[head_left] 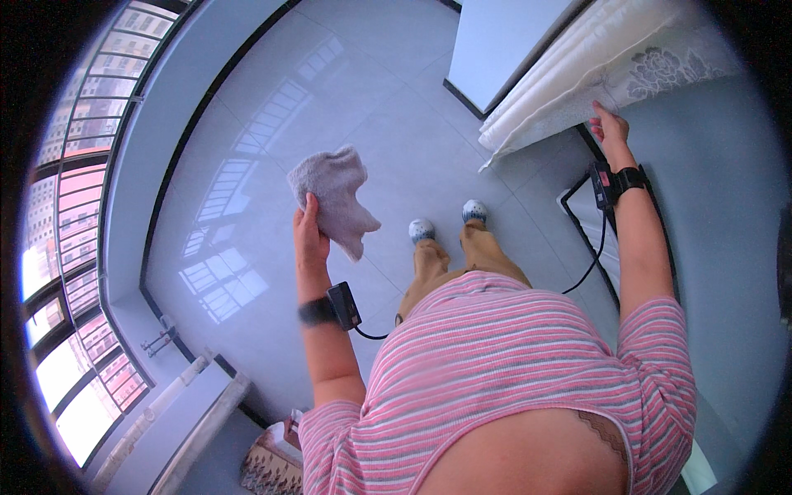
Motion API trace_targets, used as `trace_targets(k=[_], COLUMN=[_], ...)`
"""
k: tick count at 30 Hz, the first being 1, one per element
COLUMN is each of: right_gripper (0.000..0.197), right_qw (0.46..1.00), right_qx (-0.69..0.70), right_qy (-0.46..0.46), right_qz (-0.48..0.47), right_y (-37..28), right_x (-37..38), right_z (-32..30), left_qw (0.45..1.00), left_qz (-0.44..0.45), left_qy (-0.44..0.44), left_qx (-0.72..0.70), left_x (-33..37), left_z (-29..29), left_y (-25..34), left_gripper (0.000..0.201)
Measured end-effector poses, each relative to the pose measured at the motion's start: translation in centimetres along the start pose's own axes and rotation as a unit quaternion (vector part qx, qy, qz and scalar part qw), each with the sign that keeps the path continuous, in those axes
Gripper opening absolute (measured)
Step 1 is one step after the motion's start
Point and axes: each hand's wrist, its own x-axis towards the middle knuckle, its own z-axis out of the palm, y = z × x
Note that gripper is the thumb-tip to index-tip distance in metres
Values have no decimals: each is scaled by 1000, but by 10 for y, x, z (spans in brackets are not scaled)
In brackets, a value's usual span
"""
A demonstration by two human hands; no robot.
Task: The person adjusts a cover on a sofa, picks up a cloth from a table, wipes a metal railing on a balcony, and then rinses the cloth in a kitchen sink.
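Note:
A grey, fluffy cloth (pixel 334 186) hangs from my left hand (pixel 309 235), its thumb pressed on the near side and its lower corner drooping to the right. That hand is raised over the tiled floor, left of my feet. Out to the right, my right hand (pixel 610 128) is at the lower edge of a white curtain (pixel 569 74) with a grey flower pattern. Its thumb lies over the fabric and the other fingers curl beneath, closed on that edge. The curtain is gathered in folds toward the left.
Barred windows (pixel 82 206) line the left side above a pale ledge. A white cabinet (pixel 503 49) with a dark base stands ahead, beside the curtain. Near my right arm is a dark-framed white panel (pixel 590 219). A patterned box (pixel 272 462) sits at the lower left.

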Motion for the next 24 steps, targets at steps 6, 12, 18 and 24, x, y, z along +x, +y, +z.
trace_targets(k=[6, 12, 18, 24], right_gripper=[28, 25, 21, 22], right_qw=[998, 989, 973, 966], right_qx=[-3, -18, -34, -53], right_qy=[-31, -116, -192, -223], right_qz=[61, 88, 124, 124], right_y=[3, 2, 6, 6], right_x=[4, -11, -25, -36], right_z=[-4, 3, 10, 17], left_qw=[1000, 1000, 1000, 1000], left_qz=[-13, -20, -17, -15], left_qy=[-7, 0, -8, -7], left_qx=[-3, -16, -21, -6], left_x=[5, 7, 10, 14], left_z=[-4, -7, -12, -15], left_y=[-2, -2, -2, 0], left_gripper=[42, 33, 34, 35])
